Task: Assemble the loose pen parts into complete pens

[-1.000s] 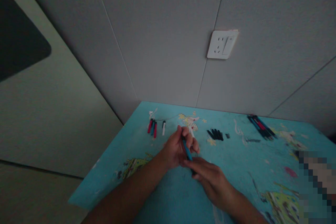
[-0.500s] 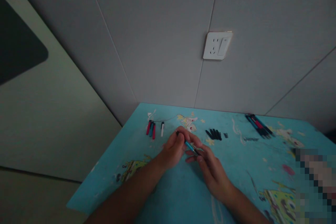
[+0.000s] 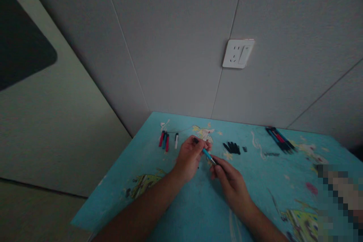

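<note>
A slim pen with a blue barrel and dark ends slants between my two hands over the middle of the table. My left hand is closed on its upper end, thumb against the barrel. The lower dark end is pinched in the fingers of my right hand. Beyond my left hand lie short red and blue barrels with dark tops, and beside them a white piece with a black end. Several black tube-like pieces lie together behind my right hand, next to small dark bits.
Several blue, red and black pens lie side by side at the back right. The blue table bears printed cartoon figures and meets a grey wall with a socket. A pale panel rises on the left. The lower right corner is pixelated.
My right hand has drawn slightly down and its fingers have closed on the pen's lower end. More of the barrel shows between my hands. The view has shifted slightly.
</note>
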